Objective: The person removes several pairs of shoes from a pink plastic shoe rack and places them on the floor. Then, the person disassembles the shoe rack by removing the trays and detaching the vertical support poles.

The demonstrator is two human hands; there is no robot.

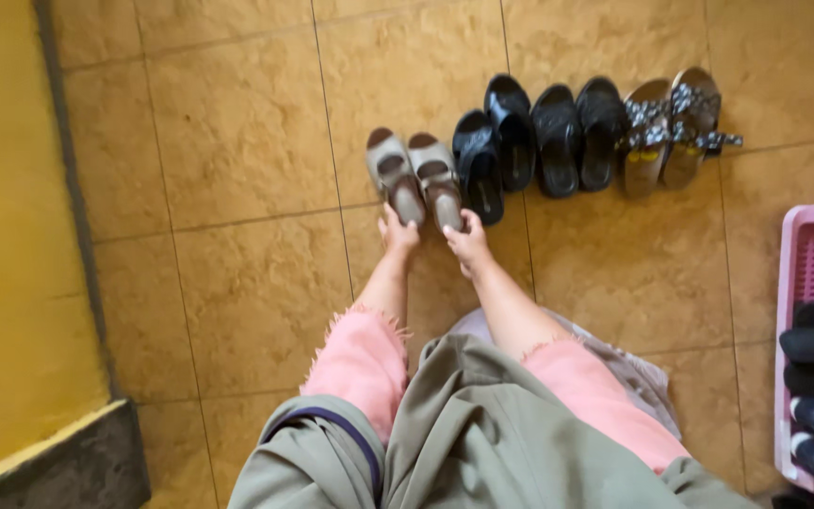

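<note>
Both hands at pair of grey-brown strapped sandals (pixel 415 176) on tan tiled floor (pixel 237 141).
Left hand (pixel 398 231) and right hand (pixel 468 243) each closed in a narrow grip on one sandal heel; black slip-on sandals (pixel 529 137) just beside, beaded bronze sandals (pixel 671 127) beyond, pink plastic basket (pixel 789 283) well apart.

No packages, labels, signs or screens anywhere in view, neither on the tiled floor nor along the yellow wall at its left edge.

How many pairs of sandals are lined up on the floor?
4. Tan pair at the left hand and right hand; then two black pairs; beaded pair far right. More dark footwear in the pink basket.
</note>
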